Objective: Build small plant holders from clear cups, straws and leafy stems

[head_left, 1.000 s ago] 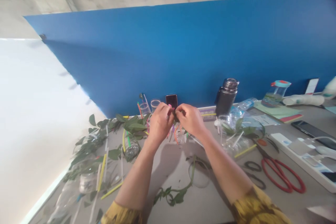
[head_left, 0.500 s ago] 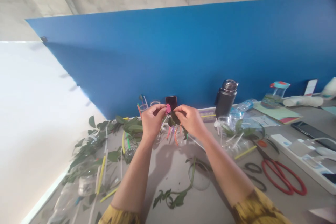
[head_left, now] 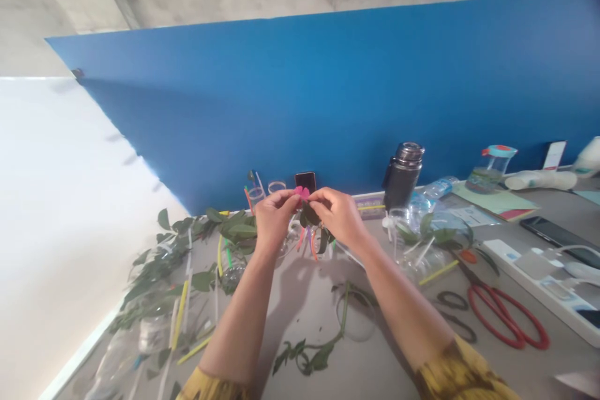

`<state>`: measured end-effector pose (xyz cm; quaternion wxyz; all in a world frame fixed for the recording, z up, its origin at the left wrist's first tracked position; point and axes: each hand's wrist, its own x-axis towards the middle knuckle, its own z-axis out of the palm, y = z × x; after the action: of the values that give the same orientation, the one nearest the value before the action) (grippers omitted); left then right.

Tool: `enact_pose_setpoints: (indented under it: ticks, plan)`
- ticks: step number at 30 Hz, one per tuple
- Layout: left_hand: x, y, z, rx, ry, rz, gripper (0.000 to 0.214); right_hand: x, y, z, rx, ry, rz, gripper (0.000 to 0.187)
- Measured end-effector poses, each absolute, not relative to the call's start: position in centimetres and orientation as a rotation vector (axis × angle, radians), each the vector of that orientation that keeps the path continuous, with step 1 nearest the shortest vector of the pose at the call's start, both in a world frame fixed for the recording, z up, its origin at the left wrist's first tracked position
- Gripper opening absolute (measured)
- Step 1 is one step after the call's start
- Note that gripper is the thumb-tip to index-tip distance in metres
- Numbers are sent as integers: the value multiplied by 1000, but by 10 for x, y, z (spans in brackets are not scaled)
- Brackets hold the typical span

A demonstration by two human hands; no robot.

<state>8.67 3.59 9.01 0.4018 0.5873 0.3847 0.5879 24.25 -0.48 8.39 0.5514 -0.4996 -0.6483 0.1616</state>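
A small pink flower (head_left: 302, 192) is held up between my two hands, in front of an upright phone (head_left: 305, 181). My left hand (head_left: 275, 215) pinches the flower's left side between thumb and fingertips. The fingers of my right hand (head_left: 336, 212) are pinched at its right side. Dark green leaves (head_left: 309, 215) hang just below the flower, by the right fingertips. Beneath them, coloured strips (head_left: 310, 242) in orange and purple stand around clear plastic, partly hidden by the hands.
Leafy cuttings (head_left: 159, 275), straws (head_left: 180, 312) and plastic bottles (head_left: 115, 362) crowd the left. A leafy stem (head_left: 344, 312) lies in front. To the right are a black flask (head_left: 404, 175), red-handled scissors (head_left: 509, 319), a power strip (head_left: 539, 287) and a lidded cup (head_left: 492, 169).
The pink flower has turned and now spreads wider between the fingertips. My right fingertips have moved slightly up and left, onto the flower. The things on the table stay put.
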Motion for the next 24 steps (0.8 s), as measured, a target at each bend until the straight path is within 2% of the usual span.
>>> enact_pose_setpoints:
  ticks: [9,17,24]
  plan:
    - [88,39,83,1461,873,1456,27,242,-4,82,-1206,-1531,326,12]
    - [91,42,81,1199,737,1378,37,242,-2,78,-1218,-1539,299,11]
    - [94,38,82,1203,782,1399,35,241,-3,78,-1205,-1537,295,11]
